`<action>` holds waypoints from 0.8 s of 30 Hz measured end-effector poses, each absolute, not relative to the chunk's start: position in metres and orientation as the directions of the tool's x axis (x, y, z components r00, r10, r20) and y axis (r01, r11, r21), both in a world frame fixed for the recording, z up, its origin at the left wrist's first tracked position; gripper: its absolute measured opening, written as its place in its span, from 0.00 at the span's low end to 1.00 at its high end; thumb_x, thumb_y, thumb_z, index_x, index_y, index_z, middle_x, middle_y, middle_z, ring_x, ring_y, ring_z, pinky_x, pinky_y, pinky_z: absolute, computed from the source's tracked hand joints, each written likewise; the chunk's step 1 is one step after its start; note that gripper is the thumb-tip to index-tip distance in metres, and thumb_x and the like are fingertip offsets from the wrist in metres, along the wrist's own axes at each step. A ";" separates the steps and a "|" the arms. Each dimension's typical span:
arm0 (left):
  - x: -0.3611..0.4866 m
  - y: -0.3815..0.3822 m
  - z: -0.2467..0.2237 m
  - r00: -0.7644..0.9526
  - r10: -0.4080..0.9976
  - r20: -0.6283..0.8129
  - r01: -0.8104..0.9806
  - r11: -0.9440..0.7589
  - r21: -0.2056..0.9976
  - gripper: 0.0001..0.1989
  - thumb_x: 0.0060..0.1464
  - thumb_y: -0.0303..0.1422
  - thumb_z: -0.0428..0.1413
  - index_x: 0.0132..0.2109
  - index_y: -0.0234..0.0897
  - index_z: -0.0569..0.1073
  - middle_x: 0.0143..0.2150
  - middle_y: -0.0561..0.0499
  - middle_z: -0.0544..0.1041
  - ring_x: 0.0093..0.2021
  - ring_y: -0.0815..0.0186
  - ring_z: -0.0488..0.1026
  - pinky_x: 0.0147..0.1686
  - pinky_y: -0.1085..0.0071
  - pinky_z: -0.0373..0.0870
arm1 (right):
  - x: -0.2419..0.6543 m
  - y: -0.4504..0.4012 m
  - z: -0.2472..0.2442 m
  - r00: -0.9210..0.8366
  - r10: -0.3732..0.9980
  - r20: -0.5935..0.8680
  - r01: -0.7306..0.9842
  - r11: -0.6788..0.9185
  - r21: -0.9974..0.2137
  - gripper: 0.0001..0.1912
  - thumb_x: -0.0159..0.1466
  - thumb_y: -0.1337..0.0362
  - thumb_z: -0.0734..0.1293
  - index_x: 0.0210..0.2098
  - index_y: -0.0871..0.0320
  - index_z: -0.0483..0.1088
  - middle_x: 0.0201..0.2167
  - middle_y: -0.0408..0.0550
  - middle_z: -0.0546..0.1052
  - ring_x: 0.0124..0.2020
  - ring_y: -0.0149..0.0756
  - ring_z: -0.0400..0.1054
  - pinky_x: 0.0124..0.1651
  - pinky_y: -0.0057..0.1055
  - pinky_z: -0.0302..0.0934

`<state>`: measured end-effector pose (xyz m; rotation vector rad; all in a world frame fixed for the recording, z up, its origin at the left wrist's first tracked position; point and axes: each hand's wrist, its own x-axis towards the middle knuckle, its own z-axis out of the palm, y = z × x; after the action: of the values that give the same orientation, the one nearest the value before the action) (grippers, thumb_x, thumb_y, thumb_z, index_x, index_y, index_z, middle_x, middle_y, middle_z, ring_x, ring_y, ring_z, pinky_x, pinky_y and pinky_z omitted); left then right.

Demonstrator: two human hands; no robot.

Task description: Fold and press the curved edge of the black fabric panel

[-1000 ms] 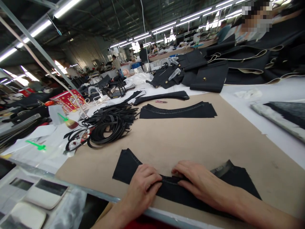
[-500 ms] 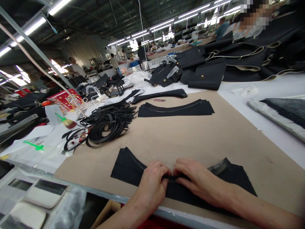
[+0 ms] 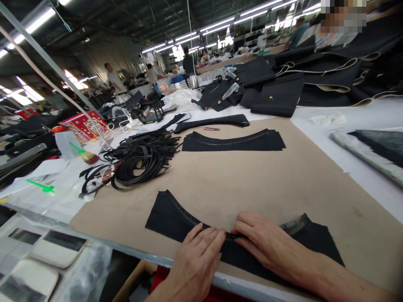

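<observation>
A black fabric piece (image 3: 165,214) with a curved upper edge lies near the table's front edge. Its curve carries a band of notches or stitches, and part of its middle is hidden under my hands. My left hand (image 3: 200,256) rests flat on it, fingers stretched towards the curved edge. Just to the right, the fingertips of my right hand (image 3: 267,243) pinch that edge, thumb below. Farther back lies a small stack of similar black pieces (image 3: 233,142), with a thin pair of red-handled snips (image 3: 211,128) behind it.
Coiled black straps (image 3: 141,161) lie to the left, near a glue bottle with a green nozzle (image 3: 86,155). Black bag parts (image 3: 277,94) are heaped at the back right. Brown board (image 3: 239,180) covers the table's middle. A co-worker (image 3: 340,25) is at the far right.
My left hand has gone from pinching the edge to lying flat, its fingers extended. The edge stays pinched in my right hand, which has shifted slightly. The view has moved a little.
</observation>
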<state>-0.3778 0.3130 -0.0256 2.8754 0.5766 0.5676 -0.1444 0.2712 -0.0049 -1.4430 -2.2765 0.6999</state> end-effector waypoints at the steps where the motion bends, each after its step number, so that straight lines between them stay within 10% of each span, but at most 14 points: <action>1: -0.378 0.317 -0.023 0.835 0.431 0.341 0.352 -0.896 0.272 0.20 0.61 0.23 0.45 0.60 0.32 0.62 0.53 0.44 0.73 0.53 0.62 0.68 0.58 0.57 0.63 | -0.144 0.270 -0.003 -0.412 0.911 0.028 0.740 0.353 -0.572 0.05 0.66 0.72 0.61 0.37 0.57 0.66 0.37 0.46 0.69 0.41 0.38 0.64 0.45 0.35 0.58; 15: -0.327 0.316 -0.008 0.714 0.682 0.157 0.474 -0.636 0.609 0.14 0.50 0.15 0.52 0.38 0.38 0.74 0.37 0.51 0.73 0.41 0.61 0.68 0.44 0.62 0.69 | -0.142 0.268 0.002 -0.371 0.928 0.024 0.763 0.319 -0.562 0.06 0.65 0.73 0.62 0.36 0.57 0.66 0.36 0.45 0.70 0.40 0.38 0.64 0.43 0.33 0.58; 24: -0.346 0.294 -0.037 0.784 0.418 0.459 0.372 -0.908 0.191 0.22 0.55 0.19 0.43 0.56 0.25 0.67 0.50 0.38 0.73 0.51 0.55 0.69 0.49 0.59 0.72 | -0.141 0.262 -0.006 -0.413 0.907 0.081 0.777 0.398 -0.487 0.07 0.68 0.71 0.59 0.35 0.58 0.67 0.36 0.47 0.70 0.38 0.38 0.63 0.43 0.36 0.57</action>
<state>-0.3461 0.2939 -0.0366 2.8820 0.6393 0.7739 -0.1406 0.2617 -0.0057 -1.4615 -2.3264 0.5432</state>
